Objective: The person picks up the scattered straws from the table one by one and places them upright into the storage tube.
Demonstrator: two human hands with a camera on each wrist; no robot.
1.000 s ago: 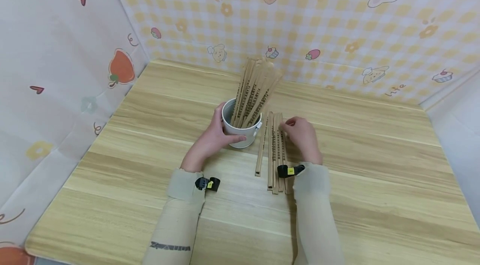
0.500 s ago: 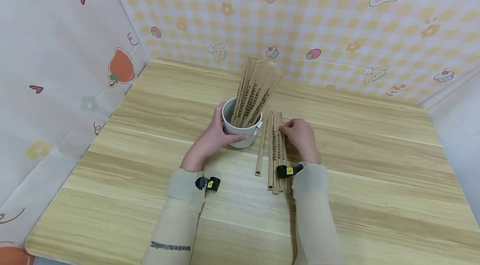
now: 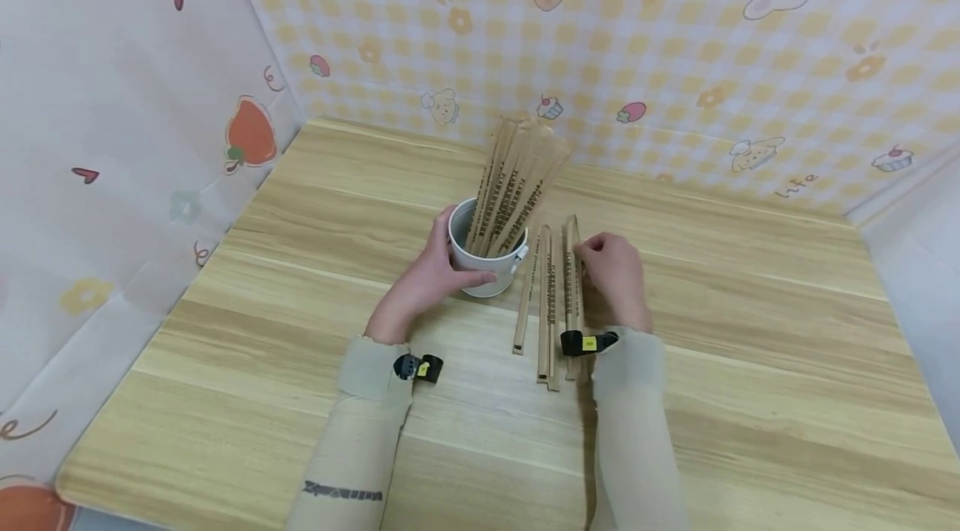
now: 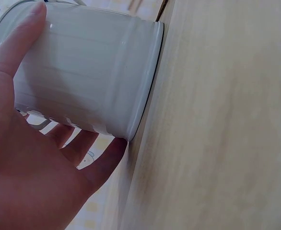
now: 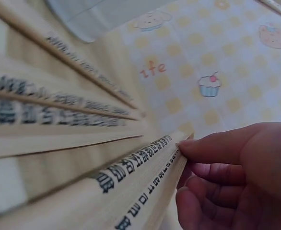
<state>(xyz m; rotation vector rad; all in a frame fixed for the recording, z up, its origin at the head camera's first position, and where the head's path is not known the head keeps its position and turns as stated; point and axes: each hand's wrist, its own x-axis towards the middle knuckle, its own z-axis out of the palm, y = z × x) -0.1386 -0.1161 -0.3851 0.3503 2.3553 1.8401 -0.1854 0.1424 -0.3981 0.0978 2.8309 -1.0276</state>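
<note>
My left hand (image 3: 429,274) grips a small white metal bucket (image 3: 497,266), fingers round its far side and thumb across the front. The left wrist view shows the bucket wall (image 4: 83,67) close to that hand's thumb. Several paper-wrapped straws (image 3: 519,185) stand in the bucket, leaning right. With thumb and fingers, my right hand (image 3: 617,274) pinches brown paper-wrapped straws (image 3: 573,281), apparently two, near their far ends. Their black print shows in the right wrist view, where the pinching hand (image 5: 231,167) is at the right. The near ends are partly hidden by the wrist camera.
Between the bucket and my right hand lie more paper-wrapped straws (image 3: 549,314), with a single straw (image 3: 527,298) nearest the bucket. All rest on a wood-grain table (image 3: 750,331). A yellow-checked wall cloth (image 3: 675,39) hangs behind it, a white cloth (image 3: 112,139) at the left.
Two straws have parted from the row and shifted right with my right hand, leaving a gap. My left hand keeps its grip on the bucket. The head view has tilted slightly.
</note>
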